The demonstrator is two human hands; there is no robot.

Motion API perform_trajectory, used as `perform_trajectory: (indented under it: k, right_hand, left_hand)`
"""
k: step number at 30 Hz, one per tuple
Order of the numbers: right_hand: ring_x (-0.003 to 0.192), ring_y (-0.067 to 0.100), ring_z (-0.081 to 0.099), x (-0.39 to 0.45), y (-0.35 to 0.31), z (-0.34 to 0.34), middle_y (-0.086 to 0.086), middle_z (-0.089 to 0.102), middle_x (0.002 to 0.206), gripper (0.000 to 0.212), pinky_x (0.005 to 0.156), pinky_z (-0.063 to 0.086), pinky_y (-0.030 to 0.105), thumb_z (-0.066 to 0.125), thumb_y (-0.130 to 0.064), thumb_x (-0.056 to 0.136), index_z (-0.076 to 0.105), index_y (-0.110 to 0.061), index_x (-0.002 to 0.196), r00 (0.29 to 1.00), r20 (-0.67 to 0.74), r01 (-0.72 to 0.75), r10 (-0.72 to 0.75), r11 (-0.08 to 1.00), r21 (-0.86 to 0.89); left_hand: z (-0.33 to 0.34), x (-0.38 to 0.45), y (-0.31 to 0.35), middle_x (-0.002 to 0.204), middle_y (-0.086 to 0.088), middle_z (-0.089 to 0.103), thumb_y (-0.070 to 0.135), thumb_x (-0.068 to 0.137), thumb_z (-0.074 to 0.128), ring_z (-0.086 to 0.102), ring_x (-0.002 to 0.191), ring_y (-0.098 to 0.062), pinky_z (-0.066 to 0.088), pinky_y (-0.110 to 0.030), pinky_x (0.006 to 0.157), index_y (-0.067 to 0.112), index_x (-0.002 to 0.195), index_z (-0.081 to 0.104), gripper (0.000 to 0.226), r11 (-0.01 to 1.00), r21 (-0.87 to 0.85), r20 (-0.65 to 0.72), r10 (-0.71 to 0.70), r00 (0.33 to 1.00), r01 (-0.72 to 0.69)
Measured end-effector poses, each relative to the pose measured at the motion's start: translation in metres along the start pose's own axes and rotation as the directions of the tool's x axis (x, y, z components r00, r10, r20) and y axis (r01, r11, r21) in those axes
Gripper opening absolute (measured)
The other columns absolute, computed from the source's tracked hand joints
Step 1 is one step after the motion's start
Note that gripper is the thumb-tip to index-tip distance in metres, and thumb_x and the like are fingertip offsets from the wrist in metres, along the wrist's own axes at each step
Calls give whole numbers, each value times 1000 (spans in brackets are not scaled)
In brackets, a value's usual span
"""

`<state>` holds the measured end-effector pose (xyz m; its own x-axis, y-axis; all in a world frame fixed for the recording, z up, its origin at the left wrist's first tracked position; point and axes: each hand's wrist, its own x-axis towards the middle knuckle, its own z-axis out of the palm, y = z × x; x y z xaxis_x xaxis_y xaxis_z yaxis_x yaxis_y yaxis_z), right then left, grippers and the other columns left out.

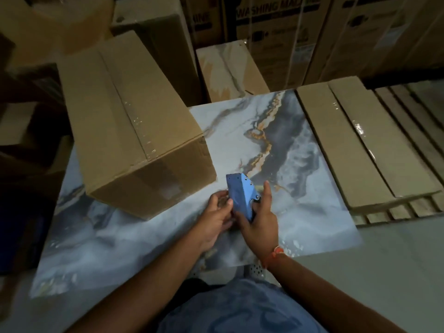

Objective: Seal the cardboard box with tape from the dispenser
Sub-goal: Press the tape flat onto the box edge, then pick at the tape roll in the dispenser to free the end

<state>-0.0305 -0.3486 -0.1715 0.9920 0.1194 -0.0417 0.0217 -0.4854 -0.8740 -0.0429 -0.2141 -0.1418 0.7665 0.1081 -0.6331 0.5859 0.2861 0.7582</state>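
Observation:
A closed brown cardboard box (134, 126) lies on the marbled table (300, 164), to the left. Shiny clear tape runs along its top seam and down the near end. The blue tape dispenser (241, 194) is held upright just right of the box's near corner, apart from the box. My right hand (260, 223) grips the dispenser from the right and below, index finger raised. My left hand (217, 218) holds its left side, fingers curled at the tape roll, which is mostly hidden.
A stack of flat folded cartons (365, 145) lies along the table's right side. Large printed appliance boxes (276, 32) stand behind the table, and more cartons (153, 27) are piled at the back left. A marbled slab (230, 70) leans behind the table.

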Motion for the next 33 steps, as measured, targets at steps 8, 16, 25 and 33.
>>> perform_trajectory:
  k: [8, 16, 25, 33]
  right_hand:
    - [108, 16, 69, 10, -7, -5, 1, 66, 129, 104, 90, 56, 30, 63, -1, 89, -14, -19, 156, 977, 214, -37, -4, 981, 189]
    - [82, 28, 73, 5, 2, 8, 13, 71, 117, 103, 65, 54, 30, 59, -21, 91, -21, -37, 153, 993, 97, 71, -64, 995, -65]
    - [65, 33, 68, -13, -17, 15, 13, 75, 91, 105, 52, 53, 38, 56, -23, 82, -18, -25, 156, 974, 181, 170, -133, 965, -202]
    - [96, 5, 62, 14, -29, -36, -9, 68, 101, 69, 71, 50, 24, 59, -6, 68, 51, -30, 133, 994, 60, 86, -90, 994, 66]
  left_hand:
    - [14, 13, 10, 136, -24, 60, 11, 105, 53, 65, 118, -42, 58, -44, 87, 21, 144, 34, 45, 971, 93, -72, 227, 971, -220]
    - [9, 21, 5, 129, 3, 64, 26, 77, 84, 68, 117, -13, 59, -29, 92, 46, 133, 36, 77, 890, 299, 41, 348, 937, -344]
    - [-44, 33, 3, 129, -5, 65, 11, 86, 77, 68, 117, -15, 59, -33, 93, 35, 140, 29, 76, 853, 392, 212, 280, 936, -344]
    - [-64, 35, 1, 128, 5, 58, 9, 86, 80, 64, 110, 2, 55, -24, 94, 35, 138, 31, 76, 753, 510, 384, 234, 893, -416]
